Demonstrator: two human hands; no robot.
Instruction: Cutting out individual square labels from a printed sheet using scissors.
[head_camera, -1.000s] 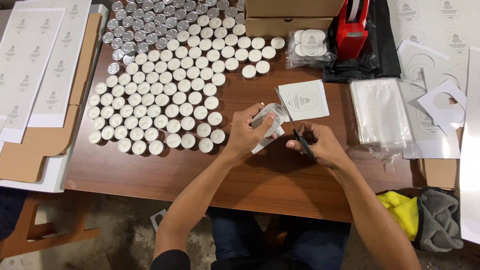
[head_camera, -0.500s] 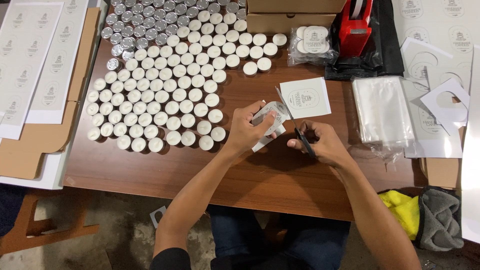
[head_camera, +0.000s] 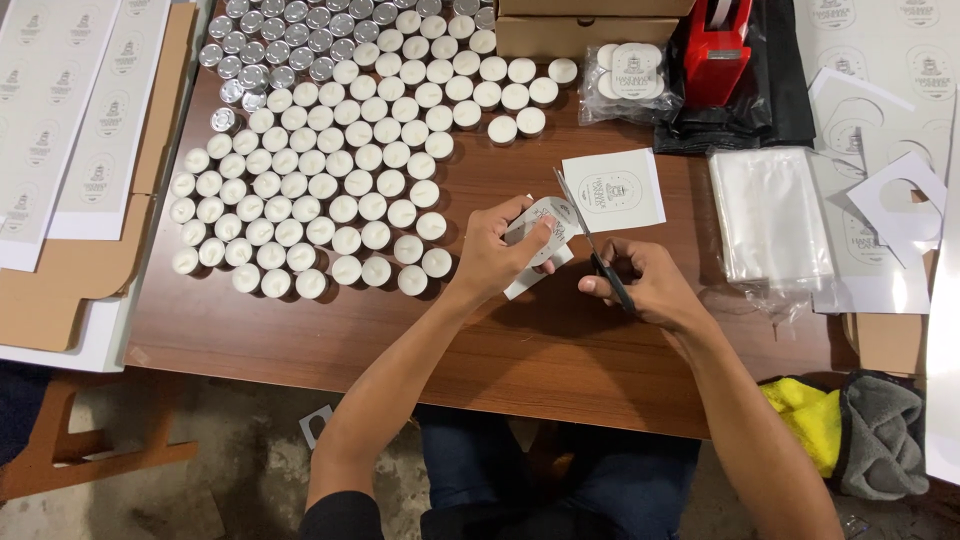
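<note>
Far left on the wooden table (head_camera: 420, 340) stand rows of white tealight candles (head_camera: 330, 200). Right of them, over the middle of the table, the left hand (head_camera: 495, 255) pinches a paper label piece (head_camera: 540, 225) between thumb and fingers. It looks light, thin and floppy, so holding it close to the cut line seems wise. The right hand (head_camera: 645, 285) closes around the scissors (head_camera: 590, 245), blades at the paper's right edge.

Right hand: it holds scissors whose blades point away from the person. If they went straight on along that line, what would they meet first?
The right hand aims the scissors up past the label; next in line, probably, the candles.
</note>
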